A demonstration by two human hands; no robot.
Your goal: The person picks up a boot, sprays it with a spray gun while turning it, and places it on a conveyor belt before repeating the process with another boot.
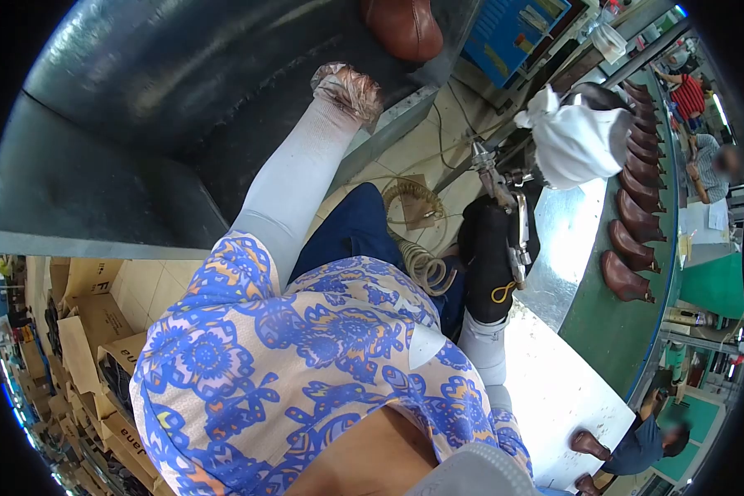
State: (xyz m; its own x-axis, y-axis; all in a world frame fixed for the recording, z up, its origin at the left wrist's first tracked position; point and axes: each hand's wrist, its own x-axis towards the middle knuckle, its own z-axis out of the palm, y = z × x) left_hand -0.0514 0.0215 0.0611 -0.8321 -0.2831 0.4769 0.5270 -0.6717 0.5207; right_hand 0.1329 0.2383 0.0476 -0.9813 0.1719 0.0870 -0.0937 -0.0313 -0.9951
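My left hand point(347, 95) wears a crumpled, stained clear plastic cover below a white sleeve. It is at the front edge of a dark metal booth point(182, 107); its fingers are hidden by the cover. Beyond it, apart from the hand, a brown leather boot point(403, 31) shows partly at the top edge. My right hand point(489, 264), in a black glove with a yellow loop, is closed around a metal spray gun point(517, 219). The gun's nozzle points toward the top of the view. A knotted white cloth point(579, 140) covers something just beyond the gun.
A row of brown boots point(632, 211) stands on a green conveyor point(591, 318) at the right. Near my legs lies a coiled hose point(422, 269). A white board point(554, 388) lies beside my right arm. Cardboard boxes point(99, 347) are stacked at left. Other people point(641, 446) work across the conveyor.
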